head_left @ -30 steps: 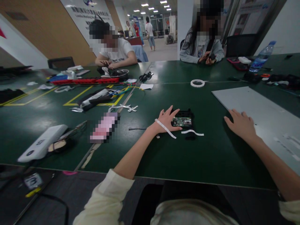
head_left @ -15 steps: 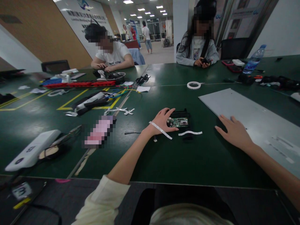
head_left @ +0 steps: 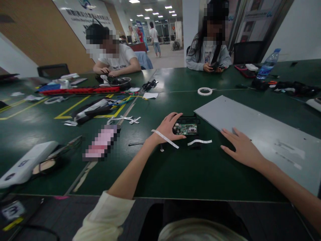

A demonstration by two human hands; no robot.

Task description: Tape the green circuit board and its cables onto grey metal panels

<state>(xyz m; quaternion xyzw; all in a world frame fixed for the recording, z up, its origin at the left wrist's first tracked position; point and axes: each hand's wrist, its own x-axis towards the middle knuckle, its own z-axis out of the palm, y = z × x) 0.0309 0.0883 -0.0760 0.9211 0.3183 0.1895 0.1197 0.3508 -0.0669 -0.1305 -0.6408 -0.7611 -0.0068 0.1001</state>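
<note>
My left hand (head_left: 167, 130) spans the left end of a small green circuit board (head_left: 188, 130) in a black frame, the thumb along its near edge and the fingers along its far edge. A white strip (head_left: 165, 139) lies across my left wrist. Just in front of the board, another white strip (head_left: 200, 142) rests partly over a small dark piece. My right hand (head_left: 240, 147) lies with fingers spread on the near left edge of a flat grey panel (head_left: 255, 120). The panel's far left corner comes close to the black frame.
A roll of white tape (head_left: 205, 91) lies beyond the board. To the left are a phone (head_left: 101, 142), a white device (head_left: 28, 164), tape scraps (head_left: 124, 118) and wires. A water bottle (head_left: 269, 64) stands at the far right. Two people sit across the green table (head_left: 160, 174).
The grey panel has moved left, nearer the circuit board, and my right hand has moved left with it. My left hand stays around the board. The whole view has shifted slightly.
</note>
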